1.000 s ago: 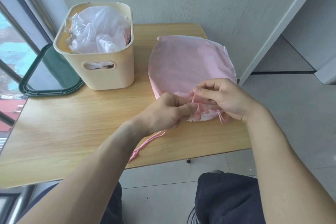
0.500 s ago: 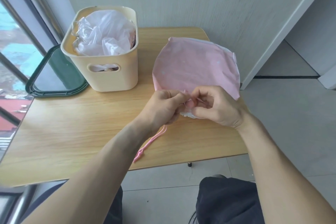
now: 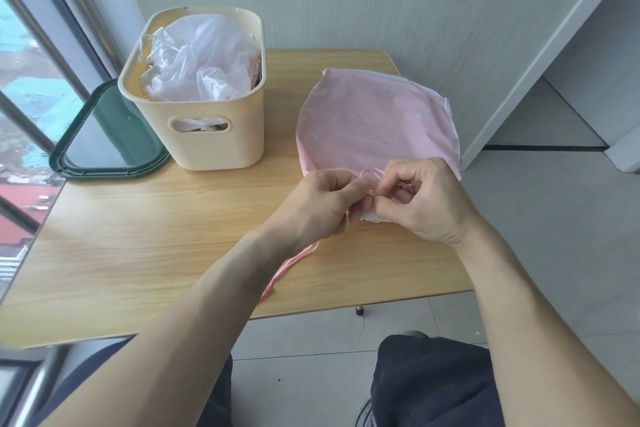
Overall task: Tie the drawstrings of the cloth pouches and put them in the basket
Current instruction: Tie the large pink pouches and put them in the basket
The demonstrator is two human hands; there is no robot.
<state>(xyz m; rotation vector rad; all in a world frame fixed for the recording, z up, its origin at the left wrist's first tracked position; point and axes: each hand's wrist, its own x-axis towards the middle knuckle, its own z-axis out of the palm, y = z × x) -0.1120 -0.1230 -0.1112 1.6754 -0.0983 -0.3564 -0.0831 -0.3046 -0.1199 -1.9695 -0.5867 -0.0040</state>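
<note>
Matt pink cloth pouch [image 3: 374, 121], smooth cream plastic basket [image 3: 214, 146], wood-grain table [image 3: 156, 236]

Both hands, left hand [image 3: 320, 206] and right hand [image 3: 427, 199], are pinching the pink drawstring [image 3: 370, 173] at the pink pouch [image 3: 375, 121] mouth, right of the basket [image 3: 207, 135].

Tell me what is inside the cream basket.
The cream basket holds crumpled white plastic bags that fill its top, with a sliver of pink at the right edge. Whatever lies beneath them is covered; the handle slot shows only more plastic.
</note>
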